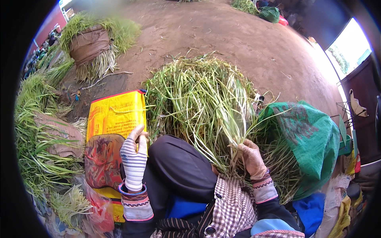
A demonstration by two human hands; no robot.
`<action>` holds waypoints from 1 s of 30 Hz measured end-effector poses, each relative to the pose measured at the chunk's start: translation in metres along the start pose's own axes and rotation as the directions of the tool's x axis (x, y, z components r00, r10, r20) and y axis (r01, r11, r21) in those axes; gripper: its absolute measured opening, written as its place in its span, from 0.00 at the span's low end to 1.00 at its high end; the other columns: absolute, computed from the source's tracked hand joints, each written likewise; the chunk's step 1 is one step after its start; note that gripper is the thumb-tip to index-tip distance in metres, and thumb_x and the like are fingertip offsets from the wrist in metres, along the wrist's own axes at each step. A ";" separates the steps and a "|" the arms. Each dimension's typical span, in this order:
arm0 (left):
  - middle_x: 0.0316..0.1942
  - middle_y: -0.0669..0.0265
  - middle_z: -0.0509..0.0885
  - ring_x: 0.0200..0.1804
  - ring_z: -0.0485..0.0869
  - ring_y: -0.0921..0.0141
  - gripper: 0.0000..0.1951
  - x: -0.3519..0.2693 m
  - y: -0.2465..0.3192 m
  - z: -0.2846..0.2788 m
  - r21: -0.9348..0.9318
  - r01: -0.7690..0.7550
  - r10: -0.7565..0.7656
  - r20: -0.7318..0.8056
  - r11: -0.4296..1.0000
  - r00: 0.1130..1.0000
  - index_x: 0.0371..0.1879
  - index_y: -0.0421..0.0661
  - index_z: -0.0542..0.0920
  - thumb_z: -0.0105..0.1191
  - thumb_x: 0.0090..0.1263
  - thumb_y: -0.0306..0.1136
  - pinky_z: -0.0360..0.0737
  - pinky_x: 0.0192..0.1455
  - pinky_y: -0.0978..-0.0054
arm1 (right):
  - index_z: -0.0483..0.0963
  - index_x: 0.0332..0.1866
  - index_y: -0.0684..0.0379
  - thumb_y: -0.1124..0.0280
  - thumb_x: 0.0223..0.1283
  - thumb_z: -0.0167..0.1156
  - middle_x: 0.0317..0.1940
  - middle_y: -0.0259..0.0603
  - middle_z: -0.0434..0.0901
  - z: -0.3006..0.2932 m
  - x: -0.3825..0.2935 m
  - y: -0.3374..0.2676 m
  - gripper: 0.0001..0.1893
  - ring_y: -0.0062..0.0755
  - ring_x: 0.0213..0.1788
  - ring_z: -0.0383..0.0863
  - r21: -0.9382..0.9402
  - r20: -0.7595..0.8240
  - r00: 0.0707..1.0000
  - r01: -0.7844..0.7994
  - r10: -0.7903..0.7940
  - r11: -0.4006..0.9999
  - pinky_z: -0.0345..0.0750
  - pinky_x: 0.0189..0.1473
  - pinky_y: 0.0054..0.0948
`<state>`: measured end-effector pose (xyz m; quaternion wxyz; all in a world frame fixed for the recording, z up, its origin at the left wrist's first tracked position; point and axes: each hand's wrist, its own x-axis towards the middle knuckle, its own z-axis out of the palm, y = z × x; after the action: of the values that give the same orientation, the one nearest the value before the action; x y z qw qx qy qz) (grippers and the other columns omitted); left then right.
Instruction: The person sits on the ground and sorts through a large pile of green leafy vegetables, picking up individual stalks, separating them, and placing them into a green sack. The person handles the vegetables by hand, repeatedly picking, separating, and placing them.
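Note:
My right hand point(253, 159), in a thin pale glove, grips a small bunch of leafy stalks point(235, 134) by its pale lower end. The green blades fan up and left from there. They lie over a large heap of the same grass-like plants point(193, 89), which spreads before my knees. My left hand point(134, 156) wears a striped glove with bare fingertips. It hovers over a yellow printed package point(117, 110), and nothing shows between its slightly parted fingers. Beside that wrist is a padded mat point(102, 160) with a red pattern.
At the right, a green woven sack point(312, 142) covers more stalks. A cloth-wrapped bundle point(89, 44) of greens stands at the upper left, on the brown floor point(190, 29). More loose greens point(32, 142) line the left side, near a red plastic bag point(101, 211).

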<state>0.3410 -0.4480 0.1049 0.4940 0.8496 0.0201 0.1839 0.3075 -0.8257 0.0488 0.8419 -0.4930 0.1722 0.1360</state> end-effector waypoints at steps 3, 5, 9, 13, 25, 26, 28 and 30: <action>0.42 0.59 0.89 0.37 0.87 0.73 0.16 -0.009 0.033 0.019 -0.481 0.223 -0.206 0.089 0.848 0.975 0.63 0.42 0.79 0.50 0.79 0.26 0.84 0.49 0.75 | 0.76 0.58 0.67 0.77 0.63 0.63 0.49 0.43 0.86 0.009 -0.002 0.004 0.18 0.37 0.51 0.87 0.096 0.019 0.999 -0.042 0.041 0.994 0.81 0.59 0.34; 0.44 0.58 0.88 0.38 0.88 0.71 0.16 -0.019 0.055 0.042 -0.571 0.264 -0.149 0.240 0.778 0.959 0.62 0.41 0.79 0.51 0.79 0.27 0.84 0.50 0.75 | 0.76 0.57 0.67 0.78 0.63 0.63 0.49 0.43 0.85 0.016 -0.004 0.007 0.17 0.37 0.49 0.87 0.108 -0.082 0.996 -0.021 0.030 0.994 0.81 0.58 0.34; 0.54 0.57 0.83 0.51 0.85 0.69 0.21 -0.048 0.079 0.110 -0.634 0.578 -0.247 0.535 0.514 0.808 0.66 0.39 0.73 0.56 0.77 0.27 0.83 0.58 0.73 | 0.76 0.56 0.65 0.79 0.63 0.61 0.46 0.40 0.85 0.021 -0.017 0.007 0.16 0.30 0.44 0.85 0.160 -0.056 0.998 0.014 -0.005 0.987 0.82 0.51 0.28; 0.58 0.58 0.81 0.57 0.82 0.70 0.24 -0.078 0.077 0.163 -0.405 0.789 -0.460 0.651 0.462 0.604 0.67 0.33 0.69 0.59 0.75 0.26 0.79 0.62 0.76 | 0.75 0.60 0.65 0.77 0.65 0.61 0.48 0.36 0.85 0.024 -0.030 0.005 0.18 0.23 0.46 0.83 -0.124 -0.034 0.999 0.006 -0.010 0.992 0.78 0.51 0.22; 0.50 0.62 0.84 0.48 0.84 0.73 0.22 -0.076 0.064 0.168 -0.718 0.645 -0.438 0.507 0.263 0.743 0.66 0.37 0.71 0.53 0.73 0.18 0.85 0.52 0.76 | 0.83 0.49 0.63 0.68 0.71 0.63 0.44 0.38 0.89 0.029 -0.031 -0.001 0.11 0.20 0.39 0.86 -0.498 0.022 0.981 0.178 -0.193 0.849 0.79 0.35 0.22; 0.51 0.62 0.83 0.47 0.85 0.72 0.21 -0.077 0.063 0.164 -0.698 0.677 -0.404 0.564 0.235 0.721 0.65 0.38 0.72 0.52 0.73 0.18 0.86 0.50 0.74 | 0.84 0.50 0.59 0.68 0.73 0.62 0.44 0.35 0.89 0.017 -0.021 -0.005 0.09 0.14 0.41 0.84 -0.439 -0.101 0.976 0.131 -0.194 0.889 0.75 0.34 0.13; 0.52 0.61 0.83 0.46 0.85 0.71 0.21 -0.078 0.063 0.162 -0.683 0.687 -0.413 0.567 0.249 0.713 0.66 0.38 0.72 0.50 0.74 0.18 0.87 0.49 0.73 | 0.84 0.52 0.60 0.62 0.69 0.66 0.42 0.36 0.88 -0.001 -0.005 -0.004 0.14 0.21 0.44 0.85 -0.577 -0.277 0.929 0.043 -0.245 0.816 0.80 0.44 0.21; 0.52 0.60 0.83 0.45 0.85 0.70 0.20 -0.079 0.063 0.161 -0.668 0.706 -0.407 0.592 0.236 0.696 0.66 0.38 0.72 0.49 0.75 0.18 0.87 0.47 0.73 | 0.84 0.54 0.60 0.57 0.65 0.69 0.42 0.37 0.88 -0.009 0.007 0.011 0.20 0.26 0.46 0.86 -0.715 -0.200 0.933 0.068 -0.298 0.696 0.81 0.52 0.26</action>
<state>0.3121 -0.6310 0.0633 0.8772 0.4277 0.1559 -0.1525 0.3081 -0.8279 0.0333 0.5663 -0.8030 0.1835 0.0285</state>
